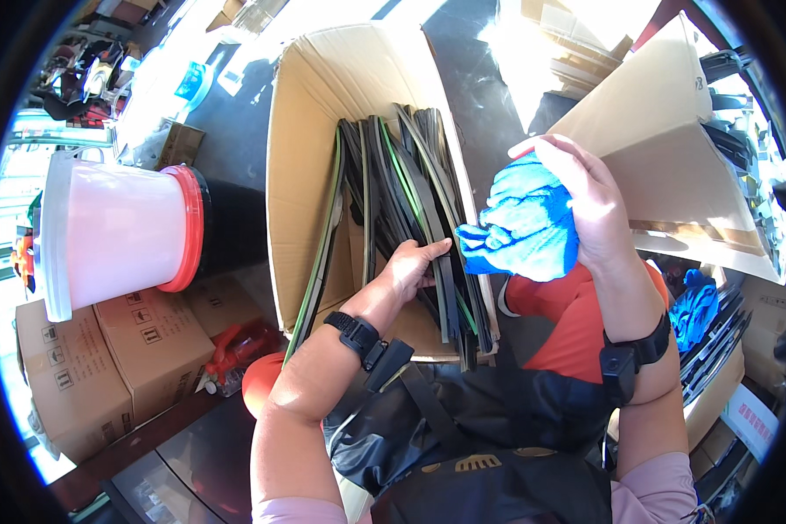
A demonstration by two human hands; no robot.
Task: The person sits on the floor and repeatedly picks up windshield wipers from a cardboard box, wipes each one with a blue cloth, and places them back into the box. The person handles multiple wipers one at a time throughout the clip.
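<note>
A tall open cardboard box (306, 131) in front of me holds several long black strips (410, 175), some with green edges. My left hand (415, 265) reaches into the box, fingers flat against the strips, touching them; I cannot see a grip around any one. My right hand (589, 196) is raised just right of the box and is closed on a bunched blue cloth (524, 227). Both wrists wear black straps with small devices.
A translucent white bucket (113, 231) with a red rim lies on its side at left, above stacked cardboard boxes (105, 358). Another open cardboard box (672, 175) stands at right, with more black strips and a second blue cloth (697, 307) beneath it.
</note>
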